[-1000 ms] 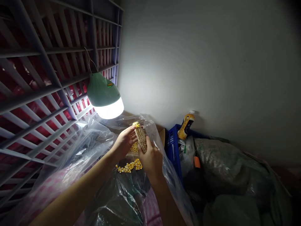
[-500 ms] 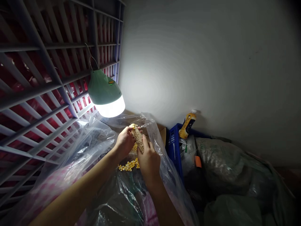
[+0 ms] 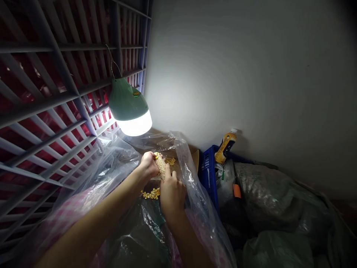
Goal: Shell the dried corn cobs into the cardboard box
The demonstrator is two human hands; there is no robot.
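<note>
Yellow corn cob gripped at its top by the left hand, right hand clasping its lower end.

A head-worn camera looks forward and down, close above the left hand and right hand.

Green-capped lamp on a wire hook, slatted plastic rack, pale plaster wall

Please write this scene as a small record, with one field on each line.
Left hand: grips the partly shelled corn cob
Right hand: fingers press the cob
Loose kernels: yellow corn kernels below the cob
Wrapping: clear plastic sheeting
Light: lit green lamp, hung on a grey lattice rack
Nearby: blue crate, bottle, green sacks
</note>
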